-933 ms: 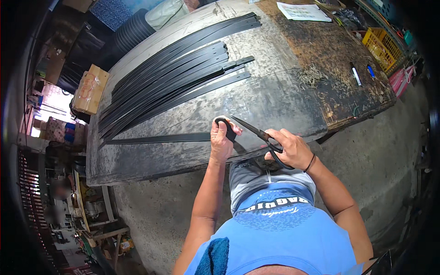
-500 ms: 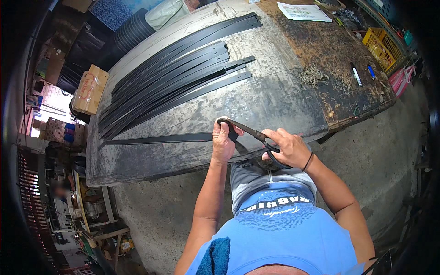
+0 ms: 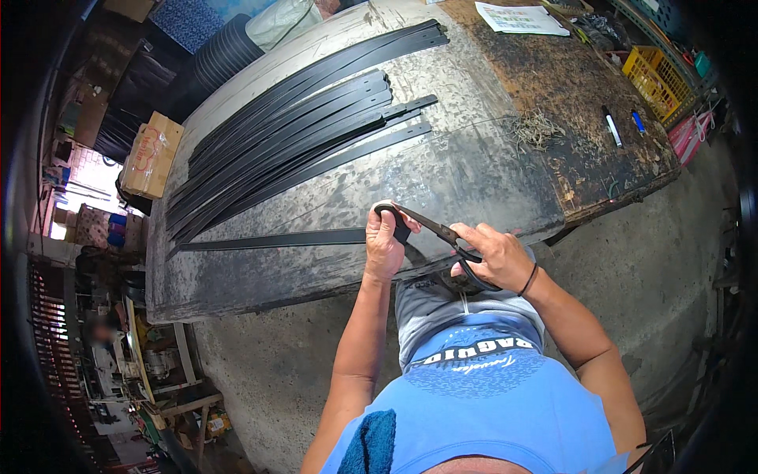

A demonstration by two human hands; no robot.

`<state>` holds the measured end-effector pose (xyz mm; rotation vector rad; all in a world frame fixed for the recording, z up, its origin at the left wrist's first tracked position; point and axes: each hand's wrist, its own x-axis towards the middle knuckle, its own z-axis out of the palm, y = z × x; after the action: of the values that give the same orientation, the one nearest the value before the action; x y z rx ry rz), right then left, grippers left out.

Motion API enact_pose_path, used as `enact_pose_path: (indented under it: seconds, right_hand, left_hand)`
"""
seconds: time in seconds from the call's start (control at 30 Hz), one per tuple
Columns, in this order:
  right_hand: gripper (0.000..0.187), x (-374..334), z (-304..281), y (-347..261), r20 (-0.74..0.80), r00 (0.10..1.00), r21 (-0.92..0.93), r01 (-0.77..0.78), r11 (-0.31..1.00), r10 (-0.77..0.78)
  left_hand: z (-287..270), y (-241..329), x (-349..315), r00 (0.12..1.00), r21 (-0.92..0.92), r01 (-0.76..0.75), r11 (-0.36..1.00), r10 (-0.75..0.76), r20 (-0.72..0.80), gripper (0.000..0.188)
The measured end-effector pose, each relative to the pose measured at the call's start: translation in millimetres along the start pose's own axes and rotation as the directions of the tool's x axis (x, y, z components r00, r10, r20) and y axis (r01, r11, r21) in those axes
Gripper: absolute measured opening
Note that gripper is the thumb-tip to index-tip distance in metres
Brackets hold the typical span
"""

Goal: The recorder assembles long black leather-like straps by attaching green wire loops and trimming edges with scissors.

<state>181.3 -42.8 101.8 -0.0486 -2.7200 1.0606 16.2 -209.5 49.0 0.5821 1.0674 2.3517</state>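
My left hand (image 3: 384, 246) is closed around the end of a flat black strip (image 3: 276, 239), which runs off leftward over the tabletop. The gripped end is bent into a curl at my fingers. My right hand (image 3: 496, 257) has its fingers through the handles of black-handled scissors (image 3: 430, 224). Their blades point up and left, with the tips beside the curled strip end at my left thumb. Whether the blades touch the strip I cannot make out. Beyond my hands lies a pile of similar black strips (image 3: 292, 130), fanned out toward the left, some with small holes near their ends.
The worn table (image 3: 474, 150) ends just in front of my body. On its darker right part lie printed paper (image 3: 521, 19), a tangle of scraps (image 3: 538, 130), a white marker (image 3: 613, 130) and a blue pen (image 3: 638, 122). A yellow basket (image 3: 654, 83) and a cardboard box (image 3: 152, 154) flank it.
The scissor tips have shifted slightly at the curled strip end. Both hands otherwise keep nearly the same place, and the strip pile lies as before.
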Motion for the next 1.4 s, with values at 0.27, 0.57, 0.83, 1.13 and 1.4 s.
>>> enact_pose_path:
  seconds: [0.27,0.57,0.83,1.13,1.4]
  right_hand:
    - [0.063,-4.7,-9.2,8.0,-0.189,0.968,0.218,-0.123,0.968,0.165]
    - [0.061,-29.0,-12.3,25.7,-0.242,0.915,0.295,-0.247,0.923,0.323]
    - [0.068,-45.3,-16.5,49.6,-0.241,0.923,0.288,-0.226,0.93,0.299]
    - [0.072,-55.9,-17.1,52.2,-0.002,0.898,0.391,-0.404,0.827,0.439]
    - [0.066,-65.7,-26.0,54.8,-0.056,0.874,0.468,-0.405,0.785,0.483]
  left_hand:
    - [6.3,-2.9,11.3,0.997,-0.084,0.055,0.995,-0.051,0.055,0.04]
    - [30.7,-26.5,28.1,0.947,0.883,-0.262,0.39,0.279,0.158,0.046]
    - [36.1,-23.9,31.7,0.895,0.896,-0.411,0.166,0.263,0.361,0.044]
    - [48.3,-18.5,26.9,0.866,0.859,-0.498,0.118,0.119,0.486,0.047]
    - [29.5,-48.6,21.4,0.832,0.829,-0.55,0.099,0.143,0.535,0.045]
